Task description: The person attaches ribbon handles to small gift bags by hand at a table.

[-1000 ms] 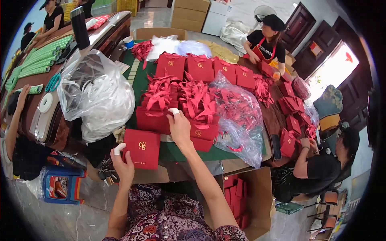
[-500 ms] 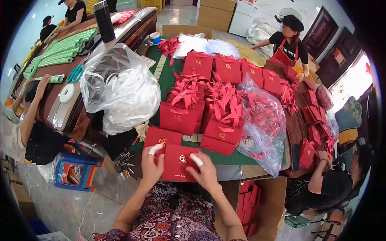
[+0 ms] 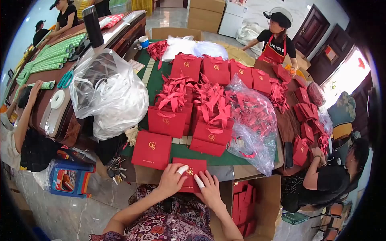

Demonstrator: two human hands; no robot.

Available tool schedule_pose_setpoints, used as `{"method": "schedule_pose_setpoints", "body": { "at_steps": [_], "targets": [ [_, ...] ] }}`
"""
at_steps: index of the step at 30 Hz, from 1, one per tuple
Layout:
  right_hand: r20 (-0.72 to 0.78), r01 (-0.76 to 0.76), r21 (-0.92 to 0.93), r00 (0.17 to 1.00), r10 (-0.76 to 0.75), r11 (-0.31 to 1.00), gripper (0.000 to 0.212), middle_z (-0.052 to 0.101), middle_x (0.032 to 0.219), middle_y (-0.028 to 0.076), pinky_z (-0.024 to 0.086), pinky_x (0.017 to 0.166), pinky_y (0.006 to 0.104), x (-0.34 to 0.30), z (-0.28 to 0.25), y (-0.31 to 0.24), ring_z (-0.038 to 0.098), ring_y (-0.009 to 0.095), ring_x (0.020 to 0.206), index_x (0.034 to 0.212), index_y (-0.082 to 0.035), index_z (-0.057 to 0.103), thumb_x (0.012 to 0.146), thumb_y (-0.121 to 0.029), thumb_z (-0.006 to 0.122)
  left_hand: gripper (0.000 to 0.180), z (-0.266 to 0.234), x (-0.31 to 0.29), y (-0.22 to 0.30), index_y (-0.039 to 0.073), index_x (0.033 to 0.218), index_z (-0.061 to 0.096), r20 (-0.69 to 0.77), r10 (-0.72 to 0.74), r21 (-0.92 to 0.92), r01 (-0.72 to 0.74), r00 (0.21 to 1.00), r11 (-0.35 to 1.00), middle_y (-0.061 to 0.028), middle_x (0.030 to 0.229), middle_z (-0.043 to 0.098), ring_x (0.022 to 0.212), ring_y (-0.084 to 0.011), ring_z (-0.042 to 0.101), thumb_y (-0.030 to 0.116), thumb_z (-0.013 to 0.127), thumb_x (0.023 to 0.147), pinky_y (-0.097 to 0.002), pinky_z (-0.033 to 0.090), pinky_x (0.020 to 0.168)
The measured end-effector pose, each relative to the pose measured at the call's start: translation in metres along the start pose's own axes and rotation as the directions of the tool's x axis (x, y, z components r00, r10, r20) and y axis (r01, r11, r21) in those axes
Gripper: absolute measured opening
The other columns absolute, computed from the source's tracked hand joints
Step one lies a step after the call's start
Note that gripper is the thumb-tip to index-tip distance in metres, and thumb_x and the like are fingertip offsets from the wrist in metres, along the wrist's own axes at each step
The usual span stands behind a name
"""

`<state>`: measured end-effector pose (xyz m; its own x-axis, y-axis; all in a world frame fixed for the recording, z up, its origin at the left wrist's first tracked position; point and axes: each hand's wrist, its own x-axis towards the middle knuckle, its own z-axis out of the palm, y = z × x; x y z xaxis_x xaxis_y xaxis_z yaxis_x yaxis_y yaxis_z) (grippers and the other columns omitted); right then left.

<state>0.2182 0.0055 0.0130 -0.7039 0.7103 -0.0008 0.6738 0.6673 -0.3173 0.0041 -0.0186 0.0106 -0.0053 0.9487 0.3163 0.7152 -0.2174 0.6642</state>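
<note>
Both left hand (image 3: 173, 180) and right hand (image 3: 209, 190), unclenched and apart, are kinda resting on this gold-printed red gift bag (image 3: 190, 177).

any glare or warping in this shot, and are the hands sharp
Head view, right: the doorway is blown out to white; head view, left: the clear plastic bag shows bright highlights; head view, rim: straight edges bend and the corners go black; head view, lower centre: the left hand and right hand look fairly sharp.
</note>
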Motion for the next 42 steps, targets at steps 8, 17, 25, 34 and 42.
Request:
{"method": "schedule_pose_setpoints", "body": {
  "at_steps": [8,17,25,34,42],
  "targets": [
    [-0.328,-0.105,0.367,0.915,0.235,0.924,0.036,0.061,0.122,0.016,0.044,0.101,0.0459,-0.002,-0.009,0.017,0.056,0.035,0.119,0.117,-0.007,0.065,0.084,-0.017,0.074,0.049,0.016,0.000,0.006,0.005,0.125,0.058,0.170,0.042,0.079,-0.056,0.985,0.995,-0.0172,0.124,0.052,0.113,-0.0368,0.049,0.018,0.073,0.080,-0.0457,0.043,0.095],
    [-0.686,-0.508,0.101,0.587,0.430,0.855,0.017,0.061,0.102,0.015,0.045,0.086,0.0460,0.033,-0.024,0.138,0.056,0.037,0.099,0.103,-0.007,0.067,0.086,-0.010,0.067,0.050,0.008,0.031,-0.002,-0.001,0.125,0.056,0.087,0.033,0.083,-0.041,0.996,0.996,-0.0185,0.127,0.051,0.117,-0.0378,0.048,0.017,0.072,0.080,-0.0459,0.042,0.098],
    [-0.699,-0.520,-0.023,0.619,0.358,0.854,0.011,0.062,0.101,0.011,0.041,0.082,0.0459,0.026,-0.020,0.138,0.056,0.034,0.098,0.095,-0.009,0.066,0.087,-0.016,0.068,0.062,0.020,0.046,-0.003,-0.005,0.129,0.053,0.186,-0.008,0.194,-0.029,0.982,0.980,-0.0190,0.132,0.050,0.125,-0.0374,0.043,0.026,0.075,0.080,-0.0456,0.039,0.103],
    [-0.469,-0.221,0.478,0.754,0.460,0.850,0.014,0.067,0.086,0.011,0.051,0.066,0.0318,0.039,-0.003,0.030,0.065,0.021,0.074,0.094,-0.004,0.069,0.083,-0.010,0.076,0.063,0.028,0.055,-0.001,-0.004,0.120,0.060,0.218,-0.009,0.245,-0.046,0.976,0.969,-0.0150,0.115,0.054,0.109,-0.0316,0.048,0.031,0.081,0.072,-0.0422,0.040,0.092],
    [-0.438,-0.205,0.511,0.774,0.457,0.835,0.012,0.065,0.083,0.011,0.049,0.068,0.0373,0.063,0.006,0.009,0.062,0.027,0.076,0.088,-0.005,0.069,0.081,-0.011,0.076,0.040,0.028,0.050,-0.001,0.004,0.108,0.065,0.111,-0.045,0.074,0.037,0.993,0.997,-0.0128,0.093,0.063,0.098,-0.0301,0.054,0.016,0.078,0.072,-0.0420,0.039,0.087]
  ]
}}
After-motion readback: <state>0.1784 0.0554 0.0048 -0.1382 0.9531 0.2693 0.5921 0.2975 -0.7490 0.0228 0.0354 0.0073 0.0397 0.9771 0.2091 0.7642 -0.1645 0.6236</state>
